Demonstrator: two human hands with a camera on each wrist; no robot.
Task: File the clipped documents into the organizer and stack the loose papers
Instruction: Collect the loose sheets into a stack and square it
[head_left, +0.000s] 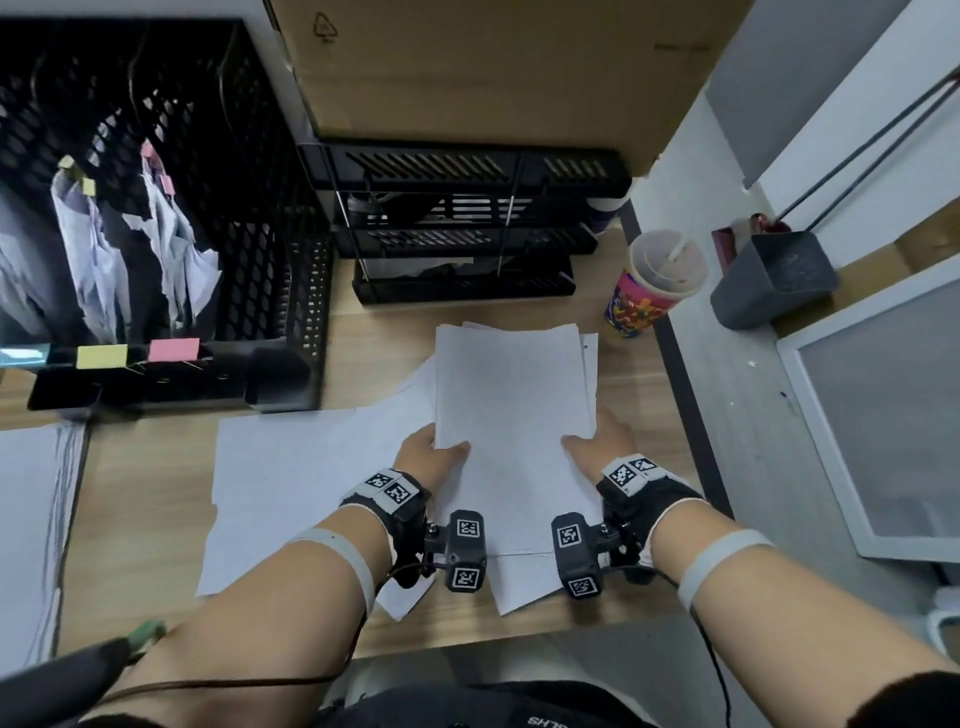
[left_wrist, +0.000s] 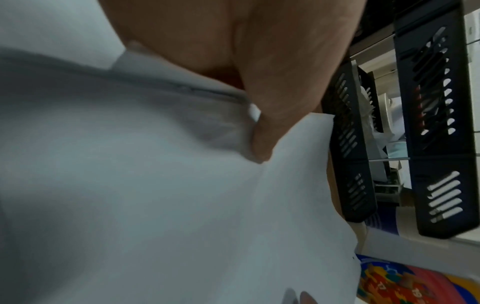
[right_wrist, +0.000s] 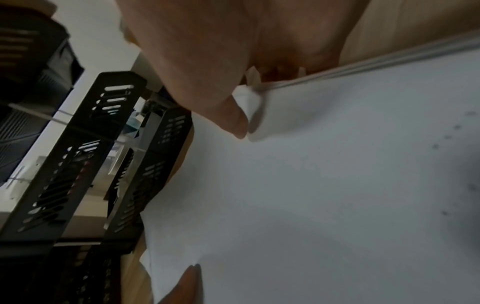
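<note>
A stack of loose white papers is held over the wooden desk at centre. My left hand grips its left edge, thumb on top, and my right hand grips its right edge the same way. The left wrist view shows the thumb pressed on the sheets; the right wrist view shows the other thumb on the paper. More loose sheets lie flat under and left of the stack. The black mesh organizer at the back left holds clipped documents with yellow and pink clips.
A black tiered letter tray stands behind the papers under a cardboard box. A colourful drink cup with a straw sits at the right, next to a dark grey bin. Another paper pile lies at the far left.
</note>
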